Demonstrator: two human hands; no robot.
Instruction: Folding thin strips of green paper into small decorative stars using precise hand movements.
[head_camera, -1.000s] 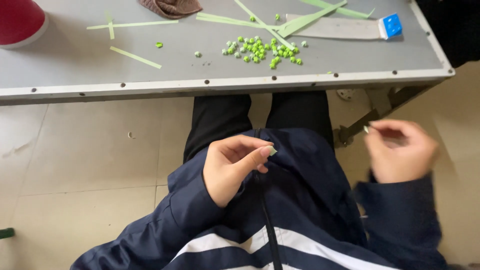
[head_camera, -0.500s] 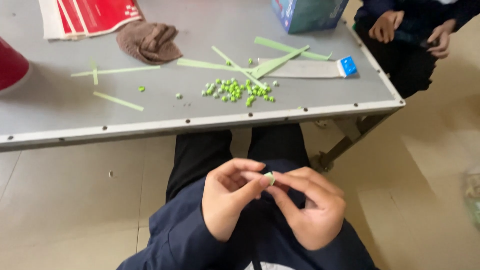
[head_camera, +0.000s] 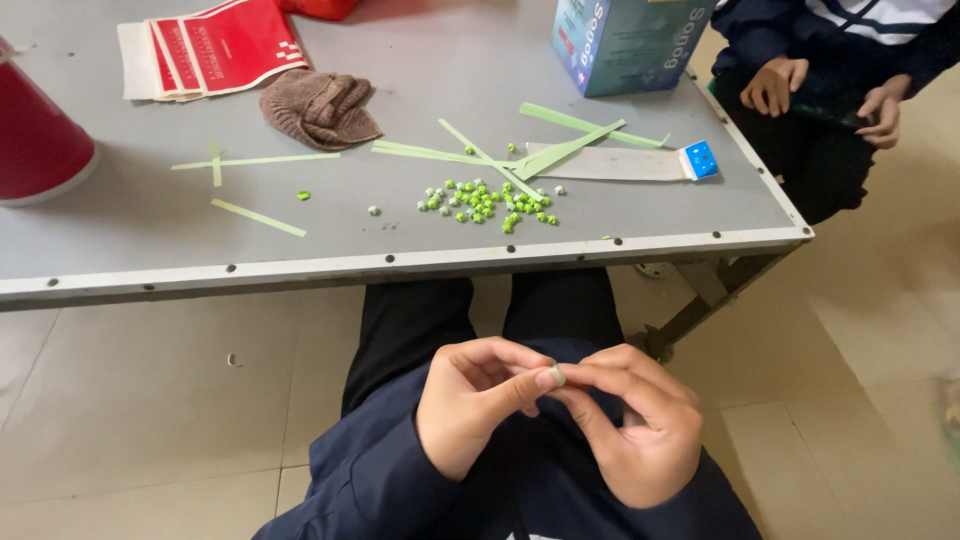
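The grey table (head_camera: 130, 215) in front of me is the biggest thing here: flat, matte, its front edge studded with rivets. On it stand a teal carton (head_camera: 625, 40) and part of a red tub (head_camera: 40, 140), beside glossy red packets (head_camera: 215, 50) and a crumpled brown knit cloth (head_camera: 320, 105). Long, thin pale-green paper strips (head_camera: 480, 155) lie crossed near a flat white strip with a blue end (head_camera: 620, 165), and a scatter of tiny puffy green paper stars (head_camera: 490, 200) sits close to the table edge. Another person's hands (head_camera: 825, 90) rest at the far right corner.

Down over my lap, my left hand (head_camera: 475, 415) and right hand (head_camera: 635, 440) meet. Thumb and forefinger of both are pinched together on 1 small pale-green folded piece (head_camera: 558, 375), held well below the table, apart from the pile. I judge I am pressing this piece into shape; that calls for light, even squeezes at its edges, since the paper is thin and creases easily.
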